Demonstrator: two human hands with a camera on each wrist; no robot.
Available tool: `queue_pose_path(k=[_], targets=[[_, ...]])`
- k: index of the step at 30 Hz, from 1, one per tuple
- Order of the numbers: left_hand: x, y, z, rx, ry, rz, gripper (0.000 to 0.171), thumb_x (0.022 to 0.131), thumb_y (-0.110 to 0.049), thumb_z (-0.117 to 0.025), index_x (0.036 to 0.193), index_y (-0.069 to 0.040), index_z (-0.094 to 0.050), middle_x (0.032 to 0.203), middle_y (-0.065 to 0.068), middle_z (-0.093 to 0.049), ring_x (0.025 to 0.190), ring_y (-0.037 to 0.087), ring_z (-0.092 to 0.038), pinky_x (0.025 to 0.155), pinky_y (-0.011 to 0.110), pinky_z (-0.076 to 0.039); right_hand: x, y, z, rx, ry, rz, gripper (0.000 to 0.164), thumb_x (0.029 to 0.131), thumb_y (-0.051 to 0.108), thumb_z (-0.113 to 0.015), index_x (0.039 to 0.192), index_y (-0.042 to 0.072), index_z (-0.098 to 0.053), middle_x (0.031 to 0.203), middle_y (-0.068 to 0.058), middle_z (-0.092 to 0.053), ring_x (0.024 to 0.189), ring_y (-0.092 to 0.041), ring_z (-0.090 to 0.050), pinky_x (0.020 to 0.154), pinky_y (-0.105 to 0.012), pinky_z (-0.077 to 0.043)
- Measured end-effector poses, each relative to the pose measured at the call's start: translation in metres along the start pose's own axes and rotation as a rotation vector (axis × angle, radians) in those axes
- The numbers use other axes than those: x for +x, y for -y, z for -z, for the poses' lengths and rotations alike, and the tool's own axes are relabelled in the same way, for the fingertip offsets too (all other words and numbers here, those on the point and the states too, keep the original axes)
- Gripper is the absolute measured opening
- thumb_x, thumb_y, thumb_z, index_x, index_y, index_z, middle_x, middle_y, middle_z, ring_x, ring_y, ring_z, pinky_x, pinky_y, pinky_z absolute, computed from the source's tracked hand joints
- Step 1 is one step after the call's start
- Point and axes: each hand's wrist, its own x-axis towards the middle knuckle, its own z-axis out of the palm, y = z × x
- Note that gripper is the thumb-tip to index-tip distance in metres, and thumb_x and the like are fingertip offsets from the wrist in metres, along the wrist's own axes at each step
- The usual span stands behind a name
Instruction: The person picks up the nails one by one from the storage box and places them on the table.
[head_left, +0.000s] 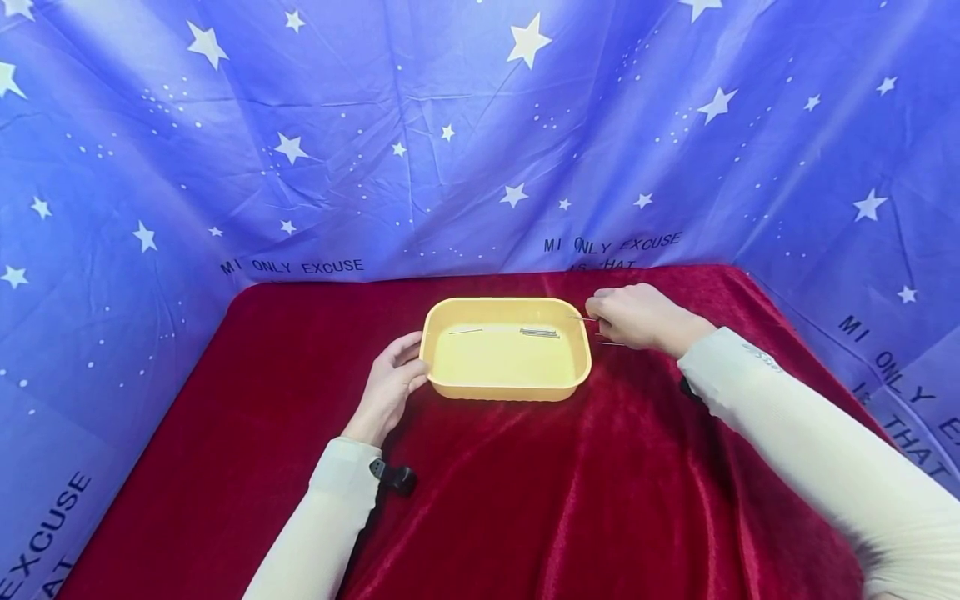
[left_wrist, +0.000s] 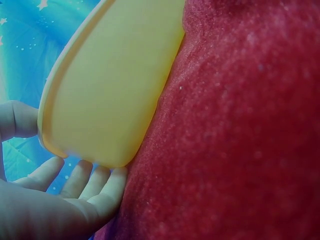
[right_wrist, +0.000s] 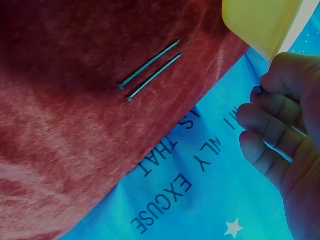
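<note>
A yellow plastic tray [head_left: 506, 392] stands on red cloth, with several nails [head_left: 538, 332] together on its floor at right and a single nail [head_left: 466, 332] at left. My left hand [head_left: 390, 379] rests at its left end; in the left wrist view the fingertips [left_wrist: 100, 175] touch the outer wall and the thumb meets the rim. Just beyond the right end, my right hand [head_left: 633, 317] pinches a nail [head_left: 581, 317] between thumb and index finger, its shank pointing over the rim. The nail's dark head [right_wrist: 257, 90] shows in the right wrist view. Two nails [right_wrist: 150, 65] lie side by side on the cloth beneath.
Red velvet cloth [head_left: 480, 500] covers the table, with folds running toward the front. A blue curtain [head_left: 450, 167] printed with stars and lettering hangs behind and on both sides, close to the table's edges. A black strap device [head_left: 393, 477] sits at the left wrist.
</note>
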Motion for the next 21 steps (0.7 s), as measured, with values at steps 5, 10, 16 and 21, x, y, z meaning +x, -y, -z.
queue_pose_path(k=[5,10,16,21], targets=[[0.000,0.000,0.000,-0.002,-0.001,0.005,0.063,0.078,0.011,-0.052,0.138,-0.002,-0.044,0.134,0.021,-0.048,0.110,0.031,-0.053,0.084,0.033,-0.051,-0.008,-0.005,-0.002,-0.007,0.001,0.001,0.017,0.074,0.005,-0.065,0.070,0.018,-0.053,0.069,0.006,-0.048,0.058,-0.017,-0.052,0.052,-0.039,-0.044],[0.001,0.000,0.000,-0.002,-0.002,0.006,0.063,0.077,0.011,-0.052,0.139,-0.002,-0.044,0.135,0.021,-0.048,0.112,0.032,-0.052,0.084,0.032,-0.051,-0.017,-0.011,-0.005,-0.010,0.005,-0.011,0.021,0.074,0.006,-0.066,0.068,0.019,-0.050,0.068,0.006,-0.045,0.056,-0.016,-0.048,0.051,-0.039,-0.042],[0.001,0.000,0.000,0.001,-0.005,0.009,0.063,0.077,0.011,-0.052,0.138,-0.002,-0.044,0.135,0.021,-0.048,0.111,0.031,-0.052,0.084,0.032,-0.051,-0.026,-0.016,-0.011,-0.001,-0.001,-0.014,0.023,0.073,0.005,-0.067,0.068,0.020,-0.050,0.068,0.007,-0.044,0.055,-0.016,-0.047,0.052,-0.039,-0.042],[0.002,0.001,0.001,0.004,-0.001,0.007,0.063,0.077,0.011,-0.052,0.138,-0.002,-0.044,0.134,0.021,-0.048,0.112,0.032,-0.052,0.084,0.032,-0.051,-0.032,-0.017,-0.017,0.003,-0.006,-0.004,0.024,0.073,0.006,-0.069,0.069,0.020,-0.050,0.068,0.007,-0.045,0.057,-0.016,-0.049,0.053,-0.040,-0.043]])
